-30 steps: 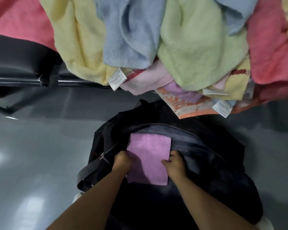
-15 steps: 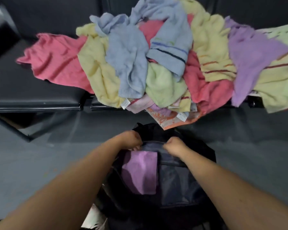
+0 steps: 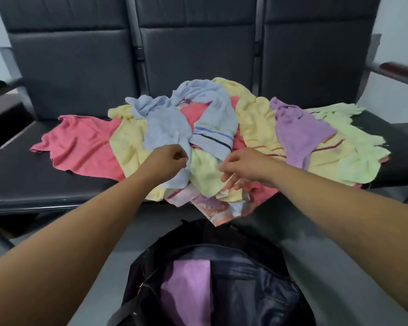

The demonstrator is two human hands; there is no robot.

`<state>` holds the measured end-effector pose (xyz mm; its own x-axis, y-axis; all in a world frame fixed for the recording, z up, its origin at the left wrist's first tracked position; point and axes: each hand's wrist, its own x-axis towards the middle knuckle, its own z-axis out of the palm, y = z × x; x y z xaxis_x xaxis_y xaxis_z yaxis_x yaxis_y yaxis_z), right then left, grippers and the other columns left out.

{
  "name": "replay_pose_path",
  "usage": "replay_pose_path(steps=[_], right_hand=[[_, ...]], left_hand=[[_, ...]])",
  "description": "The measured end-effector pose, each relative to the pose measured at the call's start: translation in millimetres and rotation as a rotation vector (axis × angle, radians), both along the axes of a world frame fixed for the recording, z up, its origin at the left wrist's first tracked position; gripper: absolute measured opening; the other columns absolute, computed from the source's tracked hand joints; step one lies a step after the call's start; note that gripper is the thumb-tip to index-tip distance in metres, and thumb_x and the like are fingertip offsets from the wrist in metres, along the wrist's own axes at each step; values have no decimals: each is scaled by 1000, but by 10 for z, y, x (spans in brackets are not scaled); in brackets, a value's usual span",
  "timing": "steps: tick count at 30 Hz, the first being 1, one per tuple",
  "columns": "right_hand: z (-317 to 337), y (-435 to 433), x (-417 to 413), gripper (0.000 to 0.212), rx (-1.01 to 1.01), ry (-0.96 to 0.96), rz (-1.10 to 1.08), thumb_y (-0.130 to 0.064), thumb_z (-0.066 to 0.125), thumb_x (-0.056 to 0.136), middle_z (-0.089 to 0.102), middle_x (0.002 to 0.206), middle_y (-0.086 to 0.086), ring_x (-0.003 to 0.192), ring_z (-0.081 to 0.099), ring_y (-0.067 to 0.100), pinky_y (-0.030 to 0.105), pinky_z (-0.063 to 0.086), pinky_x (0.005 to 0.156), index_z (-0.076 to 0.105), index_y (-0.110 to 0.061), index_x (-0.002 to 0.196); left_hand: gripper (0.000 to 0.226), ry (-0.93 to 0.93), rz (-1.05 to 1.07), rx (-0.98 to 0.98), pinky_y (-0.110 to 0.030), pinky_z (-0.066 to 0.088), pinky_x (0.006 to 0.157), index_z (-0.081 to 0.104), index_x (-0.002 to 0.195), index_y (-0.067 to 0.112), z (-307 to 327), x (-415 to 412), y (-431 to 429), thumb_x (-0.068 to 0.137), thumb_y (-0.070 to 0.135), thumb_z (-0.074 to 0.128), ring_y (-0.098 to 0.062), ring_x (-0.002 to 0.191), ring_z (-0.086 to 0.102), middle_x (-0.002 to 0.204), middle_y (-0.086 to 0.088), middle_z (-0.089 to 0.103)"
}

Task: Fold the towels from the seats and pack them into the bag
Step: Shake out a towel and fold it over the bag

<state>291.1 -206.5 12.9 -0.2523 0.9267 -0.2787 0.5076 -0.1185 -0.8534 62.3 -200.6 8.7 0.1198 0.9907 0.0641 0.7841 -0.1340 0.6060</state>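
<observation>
A heap of loose towels lies across the black seats (image 3: 45,175): pink (image 3: 80,147), yellow (image 3: 127,147), light blue (image 3: 167,128), pale green (image 3: 205,172) and purple (image 3: 299,132). My left hand (image 3: 169,161) hovers at the edge of the light blue towel with its fingers curled; whether it holds cloth is unclear. My right hand (image 3: 240,168) hangs over the pale green towel, its fingers loose and pointing down. The black bag (image 3: 257,285) stands open on the floor below, and a folded purple towel (image 3: 189,285) lies inside it.
The three joined seats have tall black backrests (image 3: 198,50) and armrests at both ends. A patterned orange cloth (image 3: 214,208) hangs off the seat's front edge above the bag. Grey floor (image 3: 339,255) surrounds the bag.
Both hands have left the bag and the folded purple towel and risen to the towel heap on the seats. The view has tilted up to show the backrests.
</observation>
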Motion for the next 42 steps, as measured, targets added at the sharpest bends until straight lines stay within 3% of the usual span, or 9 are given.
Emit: replay_pose_path(steps=[5,9,15,19,24,28,31,36,42], right_hand=[[151,476,163,29,466,-391,-266,-22,69,86,56,105,8,80,61,27,35,49,70,58,-8,110],[-55,655,304,57,397,-605,-243,-43,67,91,42,129,14,95,62,36,40,52,80,46,-10,133],[-493,764,144,71,459,-393,-161,-53,65,90,50,133,13,116,57,31,39,48,95,36,-23,148],[-488,760,26,66,514,-211,-91,-46,69,91,53,135,8,124,53,24,32,44,99,41,-31,149],[-243,675,-31,15,614,-117,-209,-12,68,93,75,99,2,92,67,15,29,51,85,78,-9,105],[294,428,-62,15,624,175,-276,-6,61,96,65,78,-6,67,56,-1,11,43,67,69,-14,86],[675,160,-76,22,554,334,-255,-10,54,100,55,69,-7,58,46,3,20,40,60,59,-19,80],[1198,-248,-128,24,517,405,-288,-13,52,102,52,80,9,69,45,17,26,37,53,60,-17,80],[1487,-665,9,35,536,87,47,-38,79,85,72,104,-1,92,68,17,35,53,79,60,-20,108]], left_hand=[[29,24,29,155,-27,40,81,63,125,15,-31,158,397,97,20,60,-25,108,60,119,-7,58],[52,-23,64,30,-29,39,88,47,144,18,-188,414,742,98,39,61,-28,117,59,135,-12,52],[39,-1,142,-4,-33,32,58,49,66,10,-391,573,1017,98,28,61,-19,60,46,66,-7,51],[24,-112,141,71,-16,34,50,62,78,9,-292,508,909,96,25,66,-5,57,53,68,1,61],[32,-477,101,80,-17,36,54,56,81,4,189,381,611,101,30,57,-7,56,46,73,-6,52],[40,-525,-18,120,-29,39,75,50,86,-2,548,215,311,102,34,55,-13,76,44,80,-3,46],[35,-479,-37,242,-27,42,79,60,90,1,796,147,66,102,33,55,-6,79,53,83,2,56],[34,-571,-122,225,-29,41,72,53,80,16,1156,129,-197,102,41,55,-9,68,49,73,4,52],[30,-602,-180,280,-26,38,65,53,90,14,1484,114,-532,100,42,59,-6,66,45,75,5,50]])
